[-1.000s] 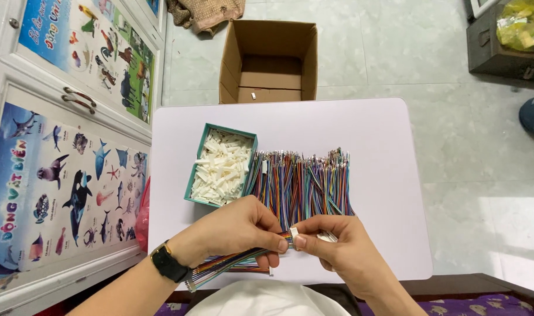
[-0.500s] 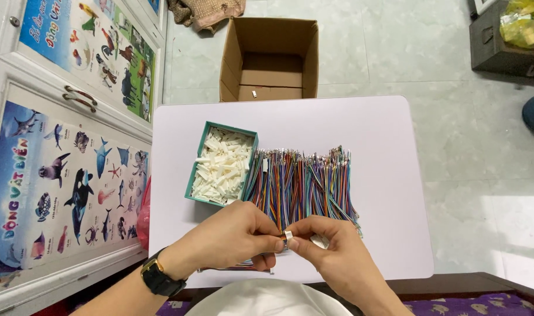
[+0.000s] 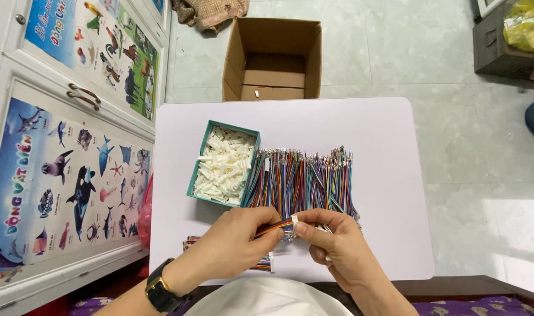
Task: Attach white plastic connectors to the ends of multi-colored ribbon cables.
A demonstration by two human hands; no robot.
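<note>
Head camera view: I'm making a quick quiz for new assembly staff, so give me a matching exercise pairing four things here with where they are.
Things:
1. Cardboard box
2. Teal tray of white connectors
3. Row of coloured wires
4. Black wristwatch

Places:
A. On the person's left wrist
B. On the floor beyond the table's far edge
C. On the table, right of the tray
D. On the table's left part, beside the wires

Pairs: 1-B, 2-D, 3-C, 4-A
</note>
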